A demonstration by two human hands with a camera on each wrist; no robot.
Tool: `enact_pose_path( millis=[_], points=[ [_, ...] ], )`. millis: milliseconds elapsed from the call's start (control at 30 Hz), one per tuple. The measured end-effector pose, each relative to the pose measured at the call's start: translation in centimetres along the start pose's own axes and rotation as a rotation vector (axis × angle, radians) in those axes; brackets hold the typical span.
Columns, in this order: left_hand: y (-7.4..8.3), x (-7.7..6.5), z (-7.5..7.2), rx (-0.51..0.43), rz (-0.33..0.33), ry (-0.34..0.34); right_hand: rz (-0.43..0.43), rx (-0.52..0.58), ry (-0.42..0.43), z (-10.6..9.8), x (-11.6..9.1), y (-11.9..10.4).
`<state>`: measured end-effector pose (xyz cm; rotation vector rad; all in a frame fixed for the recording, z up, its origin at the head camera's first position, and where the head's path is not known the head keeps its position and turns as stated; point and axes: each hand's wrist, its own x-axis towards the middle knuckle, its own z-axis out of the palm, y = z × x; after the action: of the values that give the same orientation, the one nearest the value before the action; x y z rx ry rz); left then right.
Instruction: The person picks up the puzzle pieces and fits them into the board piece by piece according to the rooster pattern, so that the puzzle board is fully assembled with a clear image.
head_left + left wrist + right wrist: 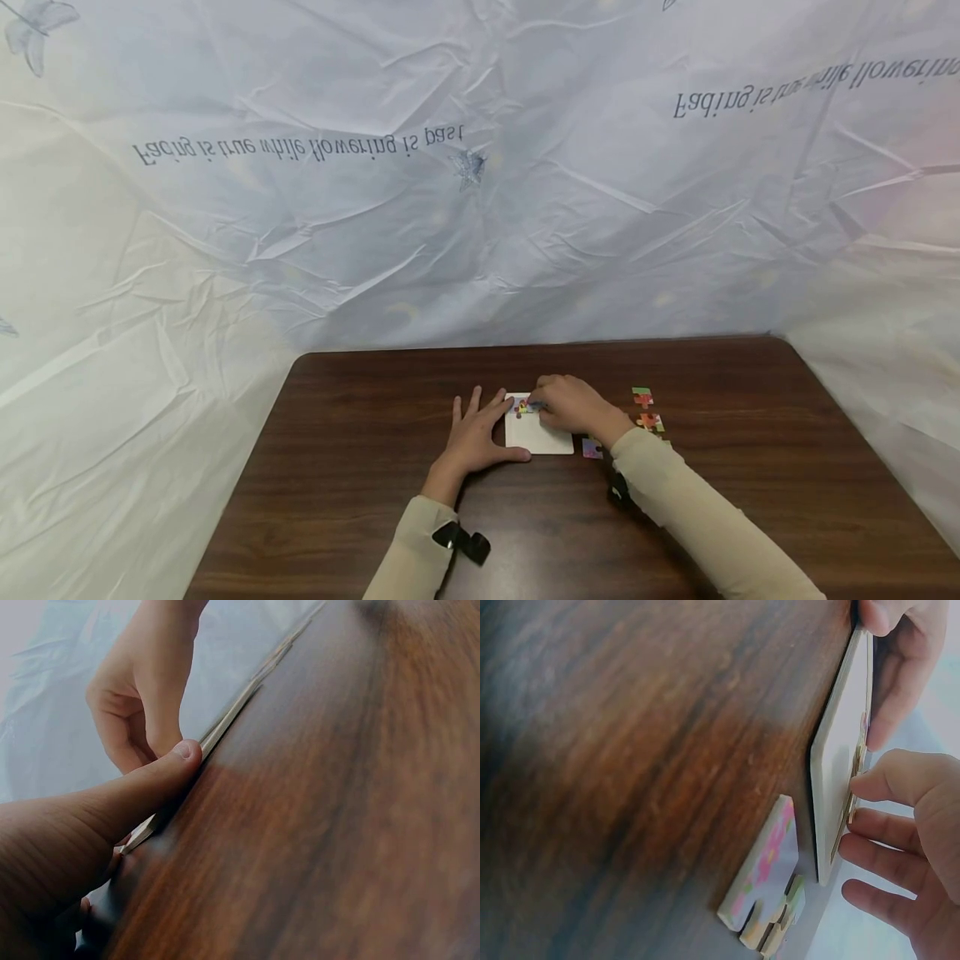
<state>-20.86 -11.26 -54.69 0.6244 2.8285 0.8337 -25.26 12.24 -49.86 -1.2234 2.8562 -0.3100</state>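
A small square white puzzle board (534, 438) lies on the table, with colourful jigsaw pieces (522, 407) along its far edge. My left hand (476, 437) is spread at the board's left side, thumb on the near left corner and a fingertip at the far left one. Over the far right part of the board, my right hand (573, 403) pinches a puzzle piece between thumb and index finger; the fingers hide most of it. The right wrist view shows that thumb and index finger (889, 819) right at the board's surface, the other fingers beyond its edge.
Loose puzzle pieces lie right of the board: a purple one (592, 448) close to it, a green and red one (642, 397) and an orange one (650, 422) farther out. The right forearm partly covers others. A pale printed cloth (480, 250) hangs behind the brown table (360, 433).
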Motion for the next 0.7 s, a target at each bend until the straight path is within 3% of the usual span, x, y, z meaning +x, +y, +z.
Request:
enact_pose_path(
  millis=[700],
  points=[
    [-0.02, -0.05, 0.12, -0.007, -0.001, 0.005, 0.019, 0.01, 0.004, 0.13, -0.21, -0.19]
  ],
)
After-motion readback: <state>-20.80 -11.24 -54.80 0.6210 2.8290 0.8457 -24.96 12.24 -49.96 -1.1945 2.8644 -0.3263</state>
